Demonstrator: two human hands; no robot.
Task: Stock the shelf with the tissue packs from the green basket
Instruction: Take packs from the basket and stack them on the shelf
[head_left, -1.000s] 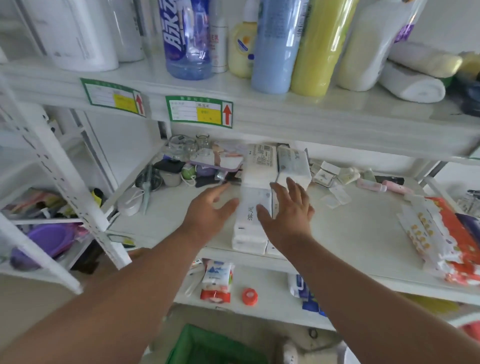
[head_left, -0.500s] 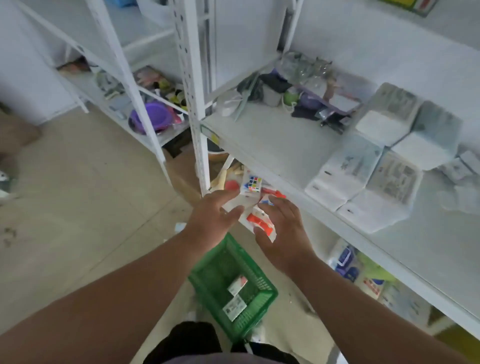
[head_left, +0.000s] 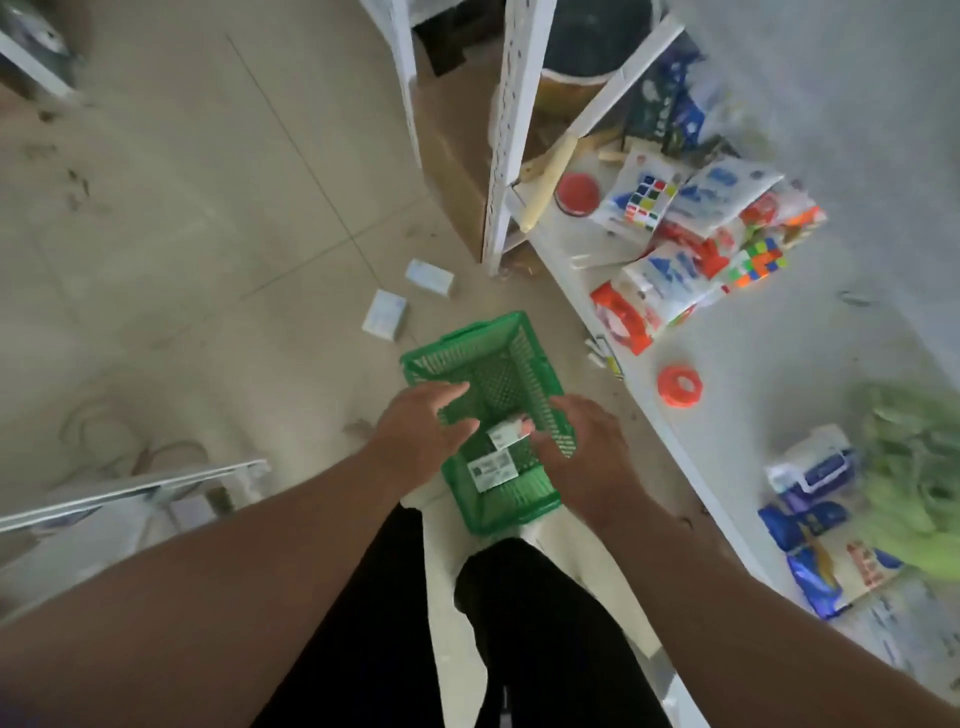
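Note:
The green basket (head_left: 467, 348) stands on the floor in front of my legs. Two white tissue packs lie inside it: one (head_left: 506, 433) near the middle and one (head_left: 492, 469) closer to me. My left hand (head_left: 421, 434) hovers over the basket's left rim, fingers spread and empty. My right hand (head_left: 587, 452) hovers over the right rim, fingers apart, its fingertips close to the upper pack. Neither hand grips anything. Two more tissue packs lie on the floor beyond the basket, one (head_left: 384, 314) near it and one (head_left: 429, 276) farther off.
A low white shelf (head_left: 769, 374) runs along the right, holding puzzle-cube packages (head_left: 644, 200), an orange tape roll (head_left: 679, 385), a red lid (head_left: 576, 193) and blue packs (head_left: 810, 519). A white shelf upright (head_left: 506, 130) stands beyond the basket. Another white rail (head_left: 130, 488) lies at left.
My view has dropped from the middle shelf with its stacked tissue packs down to the floor. Both hands have come down from the shelf to just above the green basket.

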